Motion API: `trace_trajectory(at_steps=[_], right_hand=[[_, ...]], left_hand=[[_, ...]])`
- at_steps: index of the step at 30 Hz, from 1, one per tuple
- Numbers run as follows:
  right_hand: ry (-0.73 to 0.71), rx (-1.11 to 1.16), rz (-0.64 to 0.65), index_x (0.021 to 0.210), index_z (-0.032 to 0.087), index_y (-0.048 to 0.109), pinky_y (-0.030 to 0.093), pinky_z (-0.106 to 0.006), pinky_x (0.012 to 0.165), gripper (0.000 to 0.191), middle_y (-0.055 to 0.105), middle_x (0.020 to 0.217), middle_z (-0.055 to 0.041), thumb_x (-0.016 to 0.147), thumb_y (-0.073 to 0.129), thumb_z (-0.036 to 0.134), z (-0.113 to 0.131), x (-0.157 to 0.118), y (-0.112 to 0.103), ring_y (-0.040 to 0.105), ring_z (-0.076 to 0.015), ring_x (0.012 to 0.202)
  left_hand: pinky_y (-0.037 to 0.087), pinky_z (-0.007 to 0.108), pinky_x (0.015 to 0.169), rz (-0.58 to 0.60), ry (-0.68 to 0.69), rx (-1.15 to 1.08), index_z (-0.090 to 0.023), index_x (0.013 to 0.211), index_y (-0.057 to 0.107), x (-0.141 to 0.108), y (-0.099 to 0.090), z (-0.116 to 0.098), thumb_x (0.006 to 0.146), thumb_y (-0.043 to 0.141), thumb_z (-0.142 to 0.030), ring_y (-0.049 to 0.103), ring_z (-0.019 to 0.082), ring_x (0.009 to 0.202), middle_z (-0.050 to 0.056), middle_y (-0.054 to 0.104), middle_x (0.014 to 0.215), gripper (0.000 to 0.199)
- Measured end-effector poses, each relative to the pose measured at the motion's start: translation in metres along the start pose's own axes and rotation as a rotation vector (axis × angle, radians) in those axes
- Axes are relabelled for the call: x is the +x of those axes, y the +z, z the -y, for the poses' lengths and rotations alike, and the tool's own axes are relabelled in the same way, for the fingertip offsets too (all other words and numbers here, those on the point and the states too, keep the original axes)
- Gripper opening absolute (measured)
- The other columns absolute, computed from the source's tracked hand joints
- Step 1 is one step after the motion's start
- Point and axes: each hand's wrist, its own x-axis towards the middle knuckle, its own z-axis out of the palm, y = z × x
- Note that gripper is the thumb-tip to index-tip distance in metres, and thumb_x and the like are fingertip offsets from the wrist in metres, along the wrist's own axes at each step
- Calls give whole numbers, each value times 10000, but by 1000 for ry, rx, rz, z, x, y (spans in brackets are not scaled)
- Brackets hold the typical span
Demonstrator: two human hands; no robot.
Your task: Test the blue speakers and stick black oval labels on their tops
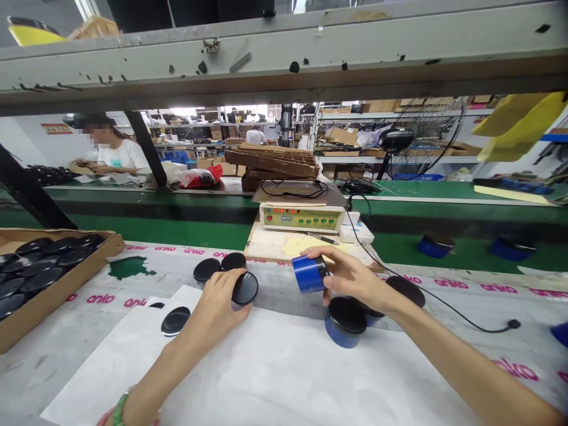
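My left hand (224,299) is closed on a round black lid (245,289), tilted above the white paper sheet (275,367). Two more black discs (206,270) lie just behind it, and another black disc (176,321) rests on the paper to its left. In my right hand (350,275) a blue cylinder (306,275) with a dark end is held on its side, in the air. Below that hand stands a blue cylinder with a black top (345,324), partly in front of others. What is inside the held cylinder cannot be seen.
At left stands a cardboard box (116,244) full of black discs. A control box with lit buttons (302,218) sits behind my hands. A black cable (465,322) crosses the right side. Blue cylinders (435,246) rest on the green belt (204,228). A co-worker (119,151) sits beyond.
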Motion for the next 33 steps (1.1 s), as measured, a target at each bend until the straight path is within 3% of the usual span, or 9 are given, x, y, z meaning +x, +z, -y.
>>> trace_trajectory(at_steps=[5, 11, 15, 19, 22, 24, 26, 30, 33], right_hand=[[-3, 65, 34, 1152, 217, 476, 591, -275, 520, 366, 493, 1197, -99, 873, 522, 449, 6, 12, 15, 581, -184, 877], [70, -178, 66, 1056, 189, 600, 524, -219, 441, 219, 561, 1060, -59, 858, 539, 261, 7, 38, 41, 599, -178, 804], [77, -413, 110, 983, 147, 625, 542, -316, 661, 166, 622, 965, -36, 876, 606, 272, 0, 72, 66, 619, -169, 803], [65, -560, 75, 1163, 154, 570, 490, -438, 858, 315, 610, 1114, -88, 929, 545, 362, 2, 89, 74, 601, -223, 992], [19, -623, 10, 1268, 162, 513, 432, -471, 945, 367, 563, 1223, -139, 958, 463, 351, 23, 63, 66, 529, -277, 1136], [-28, -653, -3, 1302, 189, 488, 425, -455, 965, 359, 553, 1255, -125, 961, 436, 288, 36, 28, 64, 517, -266, 1155], [-109, -696, 74, 1289, 179, 509, 472, -405, 939, 353, 581, 1249, -116, 959, 409, 256, 41, -13, 68, 561, -242, 1117], [-276, -920, 278, 1371, 227, 475, 523, -386, 922, 462, 489, 1396, -91, 952, 463, 419, 13, -83, 86, 533, -290, 1211], [-366, -991, 260, 1464, 249, 330, 509, -376, 952, 584, 403, 1439, -72, 932, 506, 416, -16, -108, 91, 493, -302, 1238]], left_hand=[[478, 408, 907, 13, -31, 15, -189, 1261, 424, -6, 2, 10, 793, 573, -194, 531, 272, 1088, 110, 522, 1246, 492], [482, 439, 889, 16, -44, 73, -174, 1203, 485, -7, 3, 7, 816, 553, -216, 536, 288, 1042, 113, 519, 1218, 395], [482, 446, 869, 11, -63, 126, -157, 1205, 485, -6, 4, 6, 836, 545, -237, 546, 301, 1028, 124, 543, 1216, 383], [496, 479, 835, 19, -114, 184, -110, 1252, 479, -17, -9, 1, 847, 550, -342, 571, 343, 1037, 164, 566, 1226, 472], [517, 511, 797, 78, -221, 233, -143, 1299, 483, -46, -29, -3, 863, 498, -449, 613, 356, 1013, 143, 619, 1210, 533], [529, 488, 814, 152, -308, 233, -207, 1249, 552, -73, -43, 1, 872, 436, -525, 637, 329, 1021, 96, 668, 1163, 507], [535, 448, 841, 197, -389, 214, -248, 1175, 609, -100, -55, 11, 876, 376, -579, 641, 298, 1055, 64, 683, 1156, 503], [549, 429, 810, 172, -688, 317, -230, 1165, 602, -141, -78, 43, 901, 331, -549, 664, 289, 1014, 69, 675, 1178, 496], [552, 452, 727, 119, -845, 571, -158, 1163, 590, -151, -94, 58, 907, 350, -499, 691, 310, 842, 129, 689, 1123, 490]])
